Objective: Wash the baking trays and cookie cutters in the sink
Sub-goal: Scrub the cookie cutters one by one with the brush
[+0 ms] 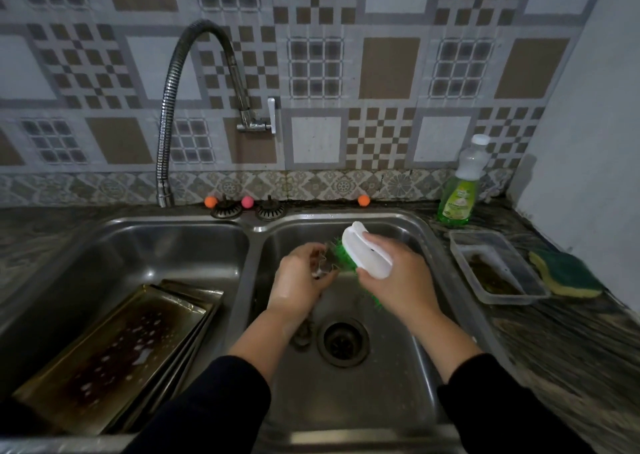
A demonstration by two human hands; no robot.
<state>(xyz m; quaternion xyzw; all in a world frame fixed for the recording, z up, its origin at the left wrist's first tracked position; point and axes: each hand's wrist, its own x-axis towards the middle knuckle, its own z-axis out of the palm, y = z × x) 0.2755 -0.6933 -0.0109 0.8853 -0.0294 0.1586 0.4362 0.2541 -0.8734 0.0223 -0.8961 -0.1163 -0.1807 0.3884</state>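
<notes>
Over the right sink basin (408, 367), left hand (298, 280) pinches a metal cookie cutter (325, 263); right hand (394, 280) grips a scrub brush (363, 249) whose green bristles touch the cutter's edge.

Clearance around the double sink: right basin occupied, left basin partly blocked.

Both hands, the left hand (298, 277) and right hand (398, 280), fill the space above the right basin (408, 384); its floor near the drain (343, 341) lies open. Stacked baking trays (114, 360) lean across the left basin (149, 245), leaving free room at its back. The faucet hose (169, 107) arches overhead. Plastic container (498, 266), sponge (564, 273) and soap bottle (460, 186) crowd the right counter.
</notes>
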